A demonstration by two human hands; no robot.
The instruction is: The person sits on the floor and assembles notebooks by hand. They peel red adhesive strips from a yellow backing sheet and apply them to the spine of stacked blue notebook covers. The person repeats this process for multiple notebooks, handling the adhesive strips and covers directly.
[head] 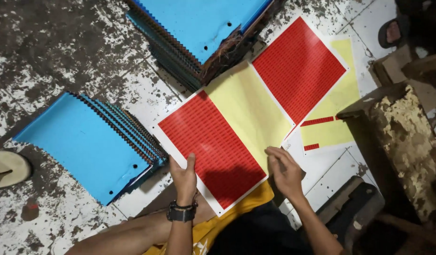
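Note:
My left hand [185, 177], with a dark watch on its wrist, pinches the near left edge of a red sticker sheet [213, 144] lying in front of me. My right hand [285, 171] rests flat, fingers together, on the yellow backing sheet [248, 111] at the red sheet's right edge. A second red sticker sheet [298, 68] lies further off to the right. Beside it lies a mostly peeled yellow sheet [333, 101] with a few red strips left on it.
A stack of blue spiral notebooks [81, 144] lies at my left and another stack [199, 28] at the top. The floor [62, 56] is stained white tile. A worn wooden stool [406, 137] stands at right. A sandal [8, 167] sits at far left.

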